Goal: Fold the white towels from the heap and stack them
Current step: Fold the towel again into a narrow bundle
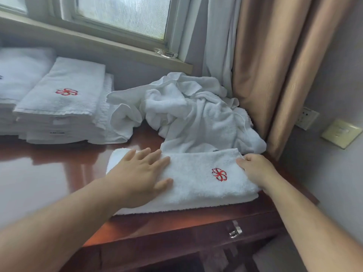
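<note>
The folded towel (pixel 196 185) lies at the front edge of the desk (pixel 49 173), logo up. The left grip (pixel 140 173) presses it flat with straight fingers, and the right grip (pixel 255 167) pinches its right end. It looks ready for the stack (pixel 64 107) at left. The heap (pixel 196 112) behind holds more unfolded towels. The drawer (pixel 196 234) below is closed, its contents hidden.

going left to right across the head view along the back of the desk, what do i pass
stack of folded towels → heap of unfolded towels → beige curtain → wall socket → light switch
</note>
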`<state>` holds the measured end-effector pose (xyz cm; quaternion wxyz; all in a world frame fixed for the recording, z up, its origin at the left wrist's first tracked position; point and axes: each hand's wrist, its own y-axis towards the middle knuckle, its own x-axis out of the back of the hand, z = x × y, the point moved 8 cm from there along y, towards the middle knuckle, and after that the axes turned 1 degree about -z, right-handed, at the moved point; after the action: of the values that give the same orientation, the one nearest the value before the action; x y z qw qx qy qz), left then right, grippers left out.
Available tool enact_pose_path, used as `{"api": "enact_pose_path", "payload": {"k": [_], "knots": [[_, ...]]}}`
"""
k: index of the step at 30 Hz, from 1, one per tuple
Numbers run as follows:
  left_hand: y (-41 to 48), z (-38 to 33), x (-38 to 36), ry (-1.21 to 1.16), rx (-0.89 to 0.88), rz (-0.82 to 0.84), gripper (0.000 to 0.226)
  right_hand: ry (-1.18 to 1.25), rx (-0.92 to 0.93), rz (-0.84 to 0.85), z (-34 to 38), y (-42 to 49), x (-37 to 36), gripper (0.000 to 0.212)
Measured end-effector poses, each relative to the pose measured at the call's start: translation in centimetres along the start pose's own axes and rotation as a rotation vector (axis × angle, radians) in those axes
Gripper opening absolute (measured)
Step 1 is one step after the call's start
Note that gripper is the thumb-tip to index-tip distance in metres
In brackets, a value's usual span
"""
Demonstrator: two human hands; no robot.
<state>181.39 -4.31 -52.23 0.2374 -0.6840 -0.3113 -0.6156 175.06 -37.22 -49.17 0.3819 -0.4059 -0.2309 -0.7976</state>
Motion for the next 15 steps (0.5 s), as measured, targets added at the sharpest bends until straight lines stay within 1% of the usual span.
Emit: {"api": "enact_pose_path", "payload": {"k": [3, 5, 6, 7, 8, 9, 10, 11, 12, 14, 15], "knots": [[-0.4, 0.1, -0.7, 0.028, -0.007, 0.012, 0.088, -0.175, 0.014, 0.001, 0.2, -0.5, -1.3, 0.028], [-0.5, 0.1, -0.8, 0.032, -0.011, 0.004, 0.092, -0.284, 0.059, -0.104, 0.9, -1.3, -1.1, 0.022], [-0.5, 0.0, -0.8, 0.032, -0.016, 0.005, 0.094, -0.358, 0.115, -0.187, 1.7, -1.8, -0.8, 0.018], [-0.5, -0.1, -0.9, 0.035, -0.020, 0.009, 0.096, -0.408, 0.190, -0.272, 2.9, -2.3, -0.5, 0.020], [-0.5, -0.1, -0.9, 0.040, -0.024, 0.012, 0.097, -0.391, 0.285, -0.339, 4.4, -3.0, -0.4, 0.026], [-0.5, -0.2, -0.9, 0.045, -0.025, 0.014, 0.097, -0.311, 0.375, -0.354, 5.9, -3.6, -0.6, 0.032], [-0.5, -0.1, -0.9, 0.047, -0.024, 0.016, 0.096, -0.217, 0.436, -0.302, 7.1, -4.1, -1.2, 0.037], [-0.5, -0.1, -0.9, 0.045, -0.024, 0.018, 0.095, -0.161, 0.469, -0.198, 8.0, -4.4, -2.3, 0.044], [-0.5, -0.1, -0.9, 0.038, -0.026, 0.018, 0.094, -0.159, 0.480, -0.063, 8.4, -4.7, -3.9, 0.053], [-0.5, 0.1, -0.9, 0.014, -0.033, 0.014, 0.093, -0.272, 0.454, 0.174, 7.6, -5.3, -7.3, 0.068], [-0.5, 0.2, -0.9, 0.001, -0.035, 0.014, 0.093, -0.336, 0.429, 0.236, 6.9, -5.4, -8.4, 0.072]]}}
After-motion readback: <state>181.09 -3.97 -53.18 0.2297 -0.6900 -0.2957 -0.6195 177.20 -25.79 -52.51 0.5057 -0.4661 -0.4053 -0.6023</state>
